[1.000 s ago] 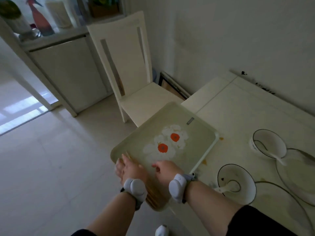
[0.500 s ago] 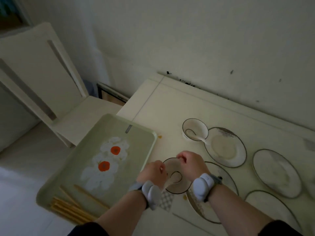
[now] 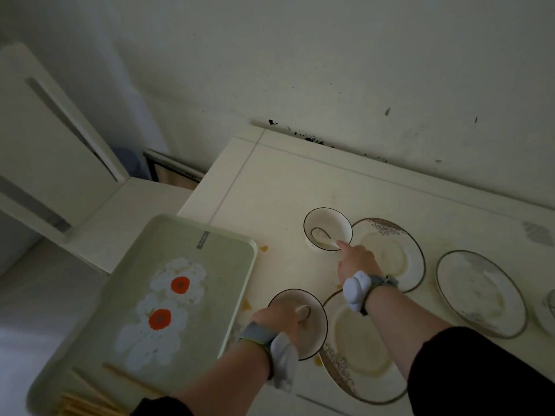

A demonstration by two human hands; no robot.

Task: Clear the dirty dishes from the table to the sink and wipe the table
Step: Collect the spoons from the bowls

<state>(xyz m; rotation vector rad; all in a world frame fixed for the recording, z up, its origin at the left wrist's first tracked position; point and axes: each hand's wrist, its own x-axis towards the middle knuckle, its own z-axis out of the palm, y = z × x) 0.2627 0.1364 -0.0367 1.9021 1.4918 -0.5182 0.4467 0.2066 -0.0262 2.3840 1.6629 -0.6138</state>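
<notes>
At the 7 o'clock edge of the view, wooden chopsticks (image 3: 87, 403) lie in the near corner of a pale green tray (image 3: 228, 265) printed with white and orange flowers, which overhangs the table's left edge. At 6 o'clock the left hand (image 3: 276, 318) grips the near rim of the near bowl (image 3: 312, 334), fingers curled over it; a ceramic spoon (image 3: 303, 313) lies inside. A gold-patterned plate (image 3: 357, 349) touches that bowl at its 3 o'clock. Past it, the right hand (image 3: 357, 262) reaches toward 11 o'clock, forefinger stretched to the rim of the far bowl (image 3: 327, 223); whether it pinches anything cannot be told. A second plate (image 3: 390, 247) sits under that hand and a third plate (image 3: 480, 292) at 3 o'clock. The cream table (image 3: 285, 181) shows orange stains (image 3: 263, 248). A white chair (image 3: 60, 145) stands at 9 o'clock.
</notes>
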